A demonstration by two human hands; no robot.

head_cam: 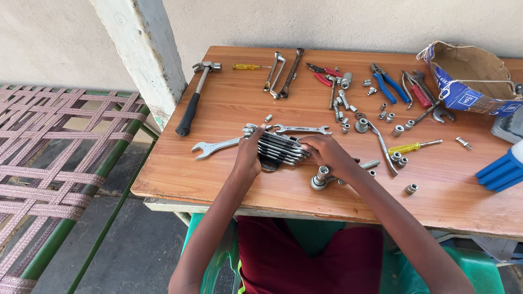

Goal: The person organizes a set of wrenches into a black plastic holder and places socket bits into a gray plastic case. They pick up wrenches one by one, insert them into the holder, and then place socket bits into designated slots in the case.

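Wooden table (229, 179) against a pale wall is carrying a scatter of hand tools. Both hands are closing on one bundle of spanners (279, 149) lying at the table's middle: left hand (249, 155) is pinching its left end, right hand (326, 152) is clamping the right end, likely squaring the stack. Left of the bundle one loose spanner (215, 146) and one hammer (193, 100) are lying; beyond it, two pairs of pliers, red (325, 75) and blue (388, 83); right of it, one yellow screwdriver (411, 146).

Bare forearms, no sleeves in view; dark maroon garment over lap
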